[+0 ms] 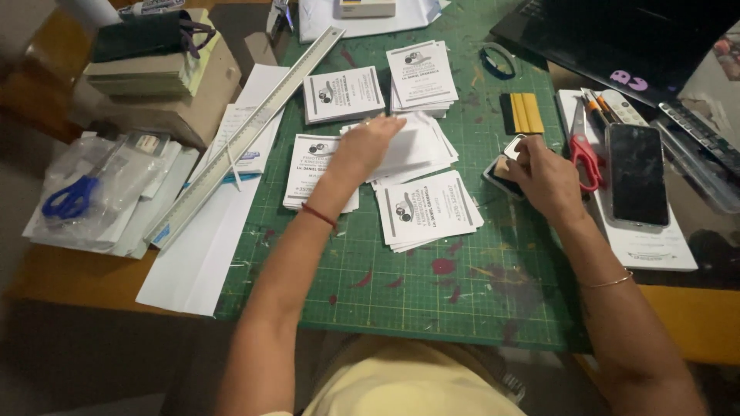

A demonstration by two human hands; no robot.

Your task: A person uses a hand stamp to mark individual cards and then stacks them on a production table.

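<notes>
Cards (412, 150) under left hand (368, 146)

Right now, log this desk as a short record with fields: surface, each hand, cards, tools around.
surface: green cutting mat on a wooden desk
left hand: left hand rests flat on a fanned stack of white cards
right hand: right hand grips a small dark block-like tool; what it is cannot be told
cards: four more printed card stacks lie around the fanned one
left side: metal ruler, blue scissors in a clear bag
right side: red scissors, dark phone, laptop
</notes>
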